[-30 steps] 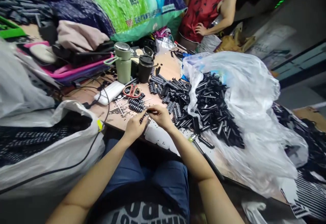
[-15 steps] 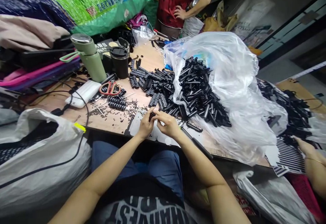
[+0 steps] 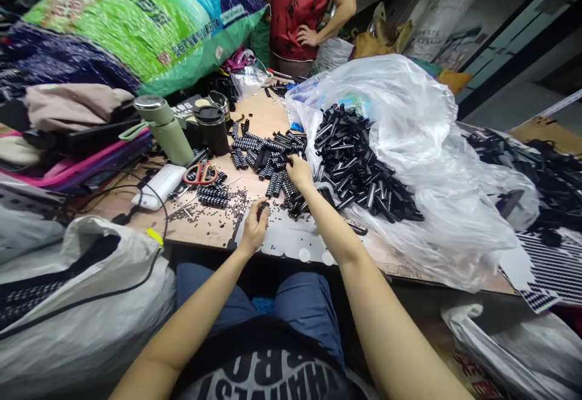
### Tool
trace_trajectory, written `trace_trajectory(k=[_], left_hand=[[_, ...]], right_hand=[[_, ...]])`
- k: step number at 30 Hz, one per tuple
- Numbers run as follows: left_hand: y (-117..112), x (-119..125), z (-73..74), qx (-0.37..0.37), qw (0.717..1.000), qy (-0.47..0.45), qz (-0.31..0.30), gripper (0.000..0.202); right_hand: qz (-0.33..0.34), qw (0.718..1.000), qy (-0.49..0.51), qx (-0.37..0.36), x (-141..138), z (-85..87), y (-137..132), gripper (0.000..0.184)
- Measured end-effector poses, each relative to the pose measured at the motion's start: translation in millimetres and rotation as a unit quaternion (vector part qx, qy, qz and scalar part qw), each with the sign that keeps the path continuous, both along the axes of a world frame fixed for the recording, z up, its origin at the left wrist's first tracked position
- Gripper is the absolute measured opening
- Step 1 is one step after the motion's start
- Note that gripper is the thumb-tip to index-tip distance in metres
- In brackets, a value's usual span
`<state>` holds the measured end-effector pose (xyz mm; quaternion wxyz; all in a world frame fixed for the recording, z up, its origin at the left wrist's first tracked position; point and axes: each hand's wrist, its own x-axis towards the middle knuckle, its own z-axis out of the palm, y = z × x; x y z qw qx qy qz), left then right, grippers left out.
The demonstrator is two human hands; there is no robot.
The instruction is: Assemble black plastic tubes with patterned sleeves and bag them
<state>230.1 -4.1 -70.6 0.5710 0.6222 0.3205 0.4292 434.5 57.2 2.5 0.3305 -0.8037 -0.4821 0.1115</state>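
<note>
My left hand [image 3: 255, 228] rests at the table's near edge, fingers pinched round a small black studded piece [image 3: 262, 209]. My right hand [image 3: 298, 170] reaches forward into a heap of black studded pieces [image 3: 268, 157], fingers curled on one of them. Right of it a large clear plastic bag [image 3: 422, 145] lies open, spilling a pile of plain black tubes [image 3: 354, 166]. Tiny black beads [image 3: 222, 206] lie scattered on the wood beside my left hand. A white perforated sheet [image 3: 295, 242] lies under my hands.
A green flask [image 3: 166, 130], black cup [image 3: 213, 127], red-handled scissors [image 3: 200, 174] and white power bank [image 3: 159, 185] stand at left. A white bag [image 3: 86, 303] hangs at my left knee. A person in red [image 3: 304, 12] stands behind the table beside a big green sack [image 3: 136, 24].
My right hand left my left hand and reached forward into the studded pieces. My left hand stayed near the table edge with its piece. The view shifted slightly.
</note>
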Motion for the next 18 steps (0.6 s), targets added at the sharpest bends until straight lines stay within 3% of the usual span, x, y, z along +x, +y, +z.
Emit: trace_trajectory(k=[3,5,7,9,11,14,16,18], left_hand=[[12.0,1.6,18.2,-0.057,0.998,-0.036,0.020,0.040],[17.6,7.8,29.0,-0.113,0.992,-0.049,0.011,0.042],[17.8,17.4,37.4,-0.169,0.984,-0.052,-0.016,0.042],[13.0,27.1,43.1,-0.210,0.976,-0.052,-0.038,0.042],[6.2,34.4,45.7,-0.236,0.969,-0.048,-0.056,0.044],[-1.2,39.1,46.5,-0.242,0.966,-0.039,-0.086,0.048],[-3.6,38.9,47.4,-0.237,0.963,-0.066,-0.108,0.050],[-5.3,38.0,49.2,-0.249,0.953,-0.113,-0.133,0.051]], right_hand=[[0.080,0.991,0.104,0.025,-13.8,-7.3,-30.8,0.025],[0.157,0.960,0.232,0.021,-25.6,-12.6,-63.2,0.033],[0.189,0.931,0.311,0.009,-35.6,-13.8,-95.8,0.043],[0.173,0.949,0.262,0.027,-40.5,-9.8,-122.2,0.057],[0.189,0.972,0.122,0.065,-39.7,-2.3,-139.8,0.083],[0.273,0.957,-0.075,0.068,-33.5,8.9,-152.9,0.108],[0.291,0.948,-0.104,0.076,-30.9,12.8,-156.8,0.109],[0.289,0.948,-0.072,0.109,-31.5,13.2,-159.5,0.112]])
